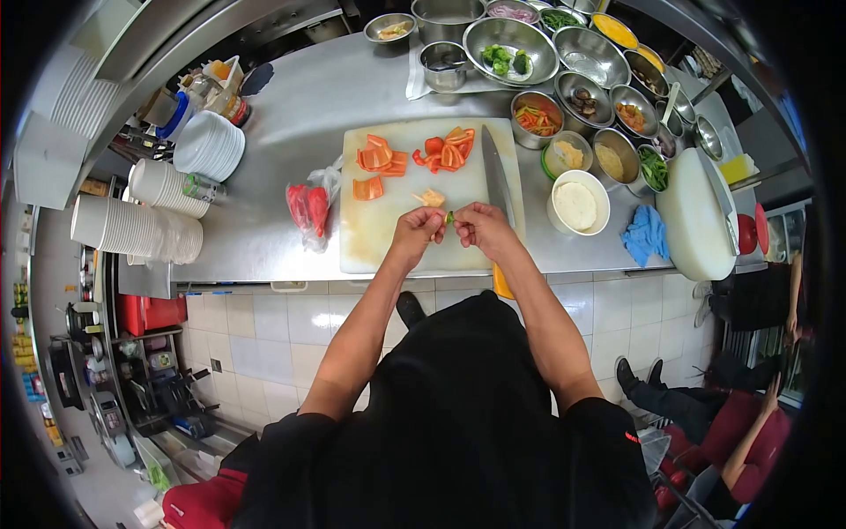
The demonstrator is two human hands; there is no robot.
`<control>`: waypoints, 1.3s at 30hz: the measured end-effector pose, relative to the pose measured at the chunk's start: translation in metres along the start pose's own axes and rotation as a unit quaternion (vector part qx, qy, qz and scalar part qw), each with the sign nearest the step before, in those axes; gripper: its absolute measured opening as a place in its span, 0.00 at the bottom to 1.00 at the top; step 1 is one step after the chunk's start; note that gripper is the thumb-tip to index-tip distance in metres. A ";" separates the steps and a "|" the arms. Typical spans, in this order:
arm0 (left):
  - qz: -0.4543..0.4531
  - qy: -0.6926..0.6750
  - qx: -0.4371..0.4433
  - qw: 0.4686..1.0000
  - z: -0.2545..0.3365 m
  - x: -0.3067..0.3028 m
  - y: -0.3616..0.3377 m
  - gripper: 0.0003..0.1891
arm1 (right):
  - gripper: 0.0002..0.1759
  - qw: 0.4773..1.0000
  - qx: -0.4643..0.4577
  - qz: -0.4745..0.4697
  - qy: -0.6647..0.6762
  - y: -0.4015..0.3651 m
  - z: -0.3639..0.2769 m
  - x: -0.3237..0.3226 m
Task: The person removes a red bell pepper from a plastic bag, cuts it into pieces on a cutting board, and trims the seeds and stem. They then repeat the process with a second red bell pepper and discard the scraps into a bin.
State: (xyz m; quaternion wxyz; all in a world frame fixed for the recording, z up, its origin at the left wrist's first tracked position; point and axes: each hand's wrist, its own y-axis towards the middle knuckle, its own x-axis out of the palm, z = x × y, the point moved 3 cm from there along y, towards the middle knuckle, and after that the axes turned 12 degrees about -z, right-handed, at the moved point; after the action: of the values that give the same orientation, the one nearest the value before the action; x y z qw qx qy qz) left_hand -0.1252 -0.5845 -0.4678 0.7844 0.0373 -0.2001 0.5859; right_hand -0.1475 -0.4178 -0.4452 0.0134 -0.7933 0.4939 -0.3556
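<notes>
My left hand [418, 234] and my right hand [485, 231] meet over the near part of a white cutting board [379, 242]. Both sets of fingers pinch a small green piece [450, 217], which looks like a pepper stem. Just beyond it lie pale pepper core scraps [430, 197]. Flattened red-orange bell pepper pieces [379, 157] sit at the board's upper left, with a single pepper piece [367, 189] below them. Another heap of red pepper pieces [446, 152] is at the upper middle. A large knife [496, 172] rests along the board's right side, its yellow handle [502, 282] past the counter edge.
Left of the board is a plastic bag with red contents [308, 208]. Stacked white bowls [132, 227] and plates [210, 145] stand farther left. Several metal bowls [511, 48] of ingredients, a white tub [578, 203] and a blue cloth [646, 235] occupy the right. Other people [749, 432] are nearby.
</notes>
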 end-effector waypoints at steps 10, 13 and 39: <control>0.087 0.334 0.186 0.920 0.072 0.003 0.110 0.07 | 0.05 0.908 -0.177 0.174 -0.337 0.005 0.003 -0.037; 0.053 0.506 0.148 0.848 0.092 0.019 0.141 0.10 | 0.04 0.773 -0.240 0.189 -0.555 0.015 -0.001 -0.014; 0.008 0.684 0.133 0.717 0.022 -0.005 0.028 0.56 | 0.36 0.726 -0.026 0.195 -0.660 -0.145 0.005 -0.026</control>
State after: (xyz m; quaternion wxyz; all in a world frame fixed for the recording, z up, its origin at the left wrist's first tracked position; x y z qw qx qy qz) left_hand -0.1589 -0.5869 -0.4542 0.6899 -0.2710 0.4711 0.4782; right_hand -0.0388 -0.3246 -0.4094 0.3837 -0.7144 0.5133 0.2809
